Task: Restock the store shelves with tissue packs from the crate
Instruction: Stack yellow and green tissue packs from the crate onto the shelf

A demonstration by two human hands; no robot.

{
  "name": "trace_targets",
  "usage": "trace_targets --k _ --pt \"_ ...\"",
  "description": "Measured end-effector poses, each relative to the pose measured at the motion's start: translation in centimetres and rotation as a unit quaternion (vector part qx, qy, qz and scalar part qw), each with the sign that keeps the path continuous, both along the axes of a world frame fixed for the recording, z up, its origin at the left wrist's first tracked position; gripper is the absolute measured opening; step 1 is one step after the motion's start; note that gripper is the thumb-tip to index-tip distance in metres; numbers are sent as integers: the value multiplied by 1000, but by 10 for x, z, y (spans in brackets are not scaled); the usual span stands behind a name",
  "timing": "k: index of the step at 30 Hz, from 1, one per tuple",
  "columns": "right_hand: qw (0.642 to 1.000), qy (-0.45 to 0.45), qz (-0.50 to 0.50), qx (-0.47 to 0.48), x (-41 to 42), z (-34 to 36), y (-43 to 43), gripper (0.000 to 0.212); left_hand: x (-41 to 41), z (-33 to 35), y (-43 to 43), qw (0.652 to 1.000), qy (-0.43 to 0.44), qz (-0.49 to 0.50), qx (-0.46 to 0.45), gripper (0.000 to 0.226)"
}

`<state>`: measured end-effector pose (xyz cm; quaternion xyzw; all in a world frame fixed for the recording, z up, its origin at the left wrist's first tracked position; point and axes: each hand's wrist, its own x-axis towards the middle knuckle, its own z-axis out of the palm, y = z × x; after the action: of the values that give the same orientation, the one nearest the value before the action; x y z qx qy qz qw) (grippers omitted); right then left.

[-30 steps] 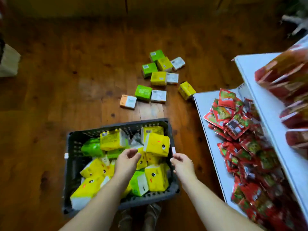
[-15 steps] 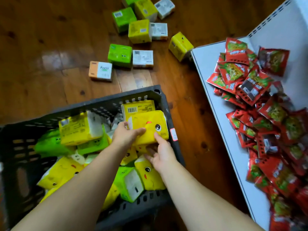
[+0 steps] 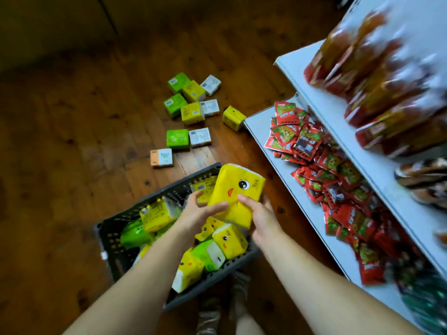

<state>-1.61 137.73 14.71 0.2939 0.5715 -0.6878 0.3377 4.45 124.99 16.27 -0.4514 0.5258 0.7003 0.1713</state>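
The yellow tissue pack (image 3: 235,193) is held just above the crate (image 3: 169,189), left hand (image 3: 197,213) gripping its side, right hand (image 3: 261,215) pinching its lower end, so squeeze lightly and carry it level to the lower shelf (image 3: 257,124)

The lower shelf (image 3: 260,124) is crowded with red snack packets (image 3: 333,163); only its front edge strip lies bare, under the upper shelf (image 3: 333,122).

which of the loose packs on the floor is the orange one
The orange-and-white pack at the cluster's near left end, closest to the crate; the others on the floor are green, yellow or white.
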Motion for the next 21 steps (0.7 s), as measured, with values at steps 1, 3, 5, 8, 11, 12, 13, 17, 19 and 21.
trace_targets --k 1,3,5,8,11,12,13,17,19,21 --pt "999 29 18 8 -2 27 10 51 -6 26 0 1000 20 -4 3 85" --pt "995 71 67 16 -3 82 34 52 -20 79 7 997 72 -37 1 84" --pt "988 103 113 21 2 136 63 46 -33 129 26 987 117 -107 -14 82" --pt "984 143 103 26 18 209 115 39 -45 192 67 966 165 -199 -19 47" --pt "983 182 21 20 43 263 176 38 -50 240 124 949 207 -240 -1 31" --pt "982 190 -13 16 55 277 196 39 -50 256 147 944 227 -238 13 30" --pt "979 198 -50 6 67 289 217 43 -50 269 170 941 243 -234 30 30" --pt "943 244 -223 -30 115 331 287 38 -36 319 271 920 291 -249 85 27" --pt "914 278 -295 -24 137 352 323 42 -24 341 323 900 317 -279 105 34" --pt "877 311 -366 -3 159 370 363 54 -8 363 375 880 339 -310 122 27"
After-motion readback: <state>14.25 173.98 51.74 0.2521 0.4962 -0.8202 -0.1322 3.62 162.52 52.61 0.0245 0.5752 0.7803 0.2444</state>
